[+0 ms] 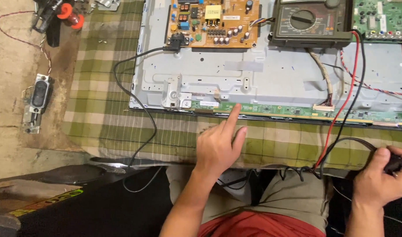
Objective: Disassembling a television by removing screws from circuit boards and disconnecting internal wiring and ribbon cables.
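My left hand (219, 142) hovers over the green checked cloth (104, 109), index finger stretched out and its tip touching the long green circuit strip (275, 109) along the near edge of a grey metal panel back (253, 83). The other fingers are spread, holding nothing. My right hand (381, 175) is at the lower right, closed around black multimeter probes (394, 163). Red and black leads (341, 114) run from there up to a dark multimeter (310, 22) lying on the panel.
An orange power board (214, 22) and a green board (381, 17) sit on the panel's far side. A black cable (135, 101) loops over the cloth. A small speaker (37, 94) and tools (56, 15) lie on the floor at left.
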